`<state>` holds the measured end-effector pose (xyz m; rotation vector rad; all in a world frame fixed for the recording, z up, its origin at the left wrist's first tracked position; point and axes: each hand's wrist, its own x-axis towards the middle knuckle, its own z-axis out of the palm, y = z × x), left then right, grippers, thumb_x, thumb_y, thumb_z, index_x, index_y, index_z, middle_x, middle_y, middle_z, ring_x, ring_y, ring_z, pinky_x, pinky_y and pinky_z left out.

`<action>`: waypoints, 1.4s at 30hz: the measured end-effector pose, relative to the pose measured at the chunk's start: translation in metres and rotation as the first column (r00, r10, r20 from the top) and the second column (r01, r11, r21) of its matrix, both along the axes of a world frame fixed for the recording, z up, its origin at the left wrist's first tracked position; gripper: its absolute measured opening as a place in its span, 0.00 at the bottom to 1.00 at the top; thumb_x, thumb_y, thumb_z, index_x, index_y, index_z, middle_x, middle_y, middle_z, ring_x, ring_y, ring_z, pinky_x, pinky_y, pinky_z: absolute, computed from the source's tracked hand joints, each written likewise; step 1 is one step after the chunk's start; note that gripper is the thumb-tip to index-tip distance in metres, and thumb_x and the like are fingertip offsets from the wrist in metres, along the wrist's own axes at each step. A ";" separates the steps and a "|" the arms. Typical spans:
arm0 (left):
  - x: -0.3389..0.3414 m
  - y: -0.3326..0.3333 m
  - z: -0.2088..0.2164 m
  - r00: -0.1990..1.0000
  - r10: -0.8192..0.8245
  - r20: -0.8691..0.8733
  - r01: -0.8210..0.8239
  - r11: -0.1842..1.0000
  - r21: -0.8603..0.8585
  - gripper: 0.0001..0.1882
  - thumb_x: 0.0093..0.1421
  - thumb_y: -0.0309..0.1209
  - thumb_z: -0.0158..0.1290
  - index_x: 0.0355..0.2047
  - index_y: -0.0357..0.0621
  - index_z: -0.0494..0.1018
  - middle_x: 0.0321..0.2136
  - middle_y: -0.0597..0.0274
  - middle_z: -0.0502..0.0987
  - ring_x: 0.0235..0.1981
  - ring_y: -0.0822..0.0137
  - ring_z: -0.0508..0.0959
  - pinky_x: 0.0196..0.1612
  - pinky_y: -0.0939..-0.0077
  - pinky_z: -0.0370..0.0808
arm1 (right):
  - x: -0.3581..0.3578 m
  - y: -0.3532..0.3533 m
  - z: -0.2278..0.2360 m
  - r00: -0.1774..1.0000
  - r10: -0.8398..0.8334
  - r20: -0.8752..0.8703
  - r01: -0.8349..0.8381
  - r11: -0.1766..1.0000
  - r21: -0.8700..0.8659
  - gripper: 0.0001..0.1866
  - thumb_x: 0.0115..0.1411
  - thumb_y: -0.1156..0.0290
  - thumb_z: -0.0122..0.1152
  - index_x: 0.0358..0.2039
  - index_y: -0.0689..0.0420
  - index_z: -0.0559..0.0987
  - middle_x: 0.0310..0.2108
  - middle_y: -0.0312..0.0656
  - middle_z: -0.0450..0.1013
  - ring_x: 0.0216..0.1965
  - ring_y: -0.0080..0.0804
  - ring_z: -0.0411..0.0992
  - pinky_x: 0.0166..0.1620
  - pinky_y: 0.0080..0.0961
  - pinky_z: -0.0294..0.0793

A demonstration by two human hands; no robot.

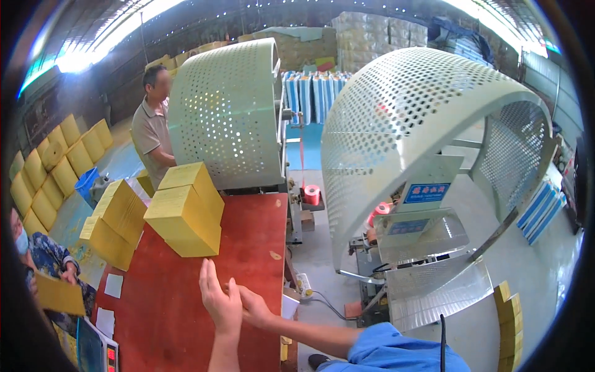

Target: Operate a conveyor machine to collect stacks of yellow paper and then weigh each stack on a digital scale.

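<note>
My left hand (221, 307) is raised over the red tabletop (167, 310), its fingers stretched out and pointing away from me. Close against its palm side is my right hand (255, 308), coming in from the right below a blue sleeve. The right fingers are partly hidden behind the left hand, but what shows looks extended. Neither hand holds anything I can see. Just beyond my fingertips stands a block of stacked yellow paper bundles (192, 223). Another row of yellow bundles (114, 223) lies at the table's left edge.
A large perforated pale drum guard (226, 118) stands behind the table, with a person (150, 121) beside it. Another perforated guard (409, 105) arches over a machine at right. At lower left, a masked person holds a yellow sheet stack (59, 294) near a digital scale (93, 347).
</note>
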<state>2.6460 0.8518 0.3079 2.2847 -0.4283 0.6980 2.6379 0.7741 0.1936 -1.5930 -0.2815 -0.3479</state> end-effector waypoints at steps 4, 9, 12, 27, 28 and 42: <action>-0.093 0.000 0.013 0.986 -0.158 0.052 0.167 0.940 -0.297 0.14 0.63 0.19 0.47 0.49 0.33 0.72 0.51 0.49 0.74 0.48 0.57 0.78 0.53 0.64 0.75 | -0.120 -0.040 0.068 0.976 -0.179 0.125 0.173 0.983 0.064 0.24 0.62 0.85 0.53 0.59 0.63 0.69 0.56 0.46 0.71 0.56 0.31 0.71 0.58 0.29 0.70; -0.194 -0.007 0.047 0.935 -0.283 0.212 0.352 0.792 -0.498 0.07 0.61 0.16 0.47 0.38 0.32 0.74 0.36 0.49 0.77 0.34 0.60 0.78 0.36 0.72 0.79 | -0.240 -0.065 0.122 0.925 -0.271 0.266 0.257 0.962 0.087 0.23 0.62 0.87 0.51 0.59 0.67 0.67 0.57 0.49 0.70 0.57 0.34 0.71 0.57 0.31 0.69; -0.258 0.002 0.050 0.907 -0.347 0.239 0.421 0.774 -0.473 0.07 0.62 0.16 0.46 0.37 0.32 0.74 0.35 0.49 0.77 0.33 0.61 0.78 0.35 0.72 0.78 | -0.312 -0.058 0.136 0.936 -0.271 0.222 0.256 0.962 0.093 0.23 0.63 0.87 0.50 0.59 0.66 0.67 0.58 0.50 0.69 0.57 0.35 0.71 0.57 0.31 0.69; -0.499 0.101 0.009 0.997 -0.041 -0.063 0.016 0.934 -0.357 0.08 0.63 0.18 0.43 0.34 0.34 0.73 0.31 0.54 0.76 0.28 0.69 0.76 0.35 0.76 0.75 | -0.453 -0.052 0.143 0.980 -0.056 0.191 0.021 0.983 0.181 0.20 0.64 0.85 0.48 0.57 0.64 0.70 0.51 0.48 0.75 0.49 0.33 0.76 0.51 0.29 0.75; -0.511 0.091 0.017 0.998 0.038 -0.042 -0.050 0.939 -0.340 0.07 0.63 0.19 0.44 0.32 0.34 0.73 0.27 0.55 0.76 0.27 0.68 0.76 0.34 0.76 0.75 | -0.460 -0.054 0.145 0.984 -0.037 0.174 0.008 0.986 0.169 0.20 0.62 0.86 0.47 0.55 0.66 0.70 0.50 0.50 0.75 0.48 0.33 0.76 0.50 0.29 0.75; -0.712 0.138 0.035 0.779 0.622 -0.082 -0.594 0.688 -0.417 0.05 0.64 0.20 0.50 0.37 0.36 0.76 0.33 0.55 0.79 0.31 0.66 0.80 0.36 0.74 0.76 | -0.543 0.070 0.144 0.798 0.587 0.138 -0.603 0.768 0.219 0.15 0.67 0.73 0.47 0.51 0.66 0.72 0.39 0.51 0.77 0.37 0.35 0.76 0.42 0.30 0.75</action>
